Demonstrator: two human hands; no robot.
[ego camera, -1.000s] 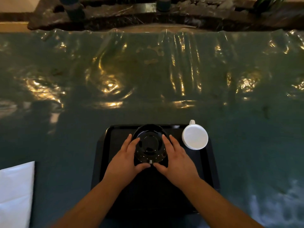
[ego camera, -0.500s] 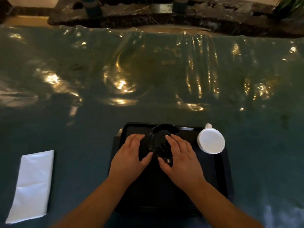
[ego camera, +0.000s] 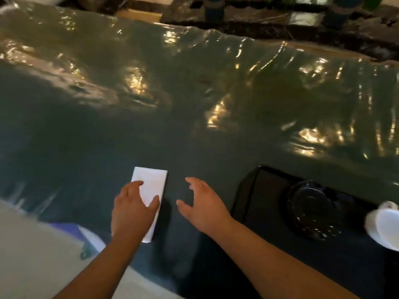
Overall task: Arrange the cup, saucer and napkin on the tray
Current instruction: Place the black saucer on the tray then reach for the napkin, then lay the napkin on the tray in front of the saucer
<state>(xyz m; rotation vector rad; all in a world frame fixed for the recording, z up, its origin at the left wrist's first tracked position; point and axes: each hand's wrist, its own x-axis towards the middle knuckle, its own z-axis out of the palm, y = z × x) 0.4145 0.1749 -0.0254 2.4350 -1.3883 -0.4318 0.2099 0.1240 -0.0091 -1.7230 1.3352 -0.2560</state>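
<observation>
A folded white napkin (ego camera: 151, 186) lies on the dark green table cover, left of the black tray (ego camera: 263, 190). My left hand (ego camera: 132, 210) lies over the napkin's near half with fingers spread, thumb at its right edge. My right hand (ego camera: 203, 203) hovers open just right of the napkin, holding nothing. A black saucer (ego camera: 311, 210) sits on the tray. The white cup (ego camera: 386, 225) stands upside down at the tray's right side, cut off by the frame edge.
The shiny, wrinkled green cover (ego camera: 194, 93) spans the whole table. The table's near-left edge shows a pale floor (ego camera: 32, 255) below it. Dark planters and stones (ego camera: 280, 18) line the far side.
Both hands have left the saucer on the tray and swung left to the napkin. My view has turned left, so the tray now sits at the right.
</observation>
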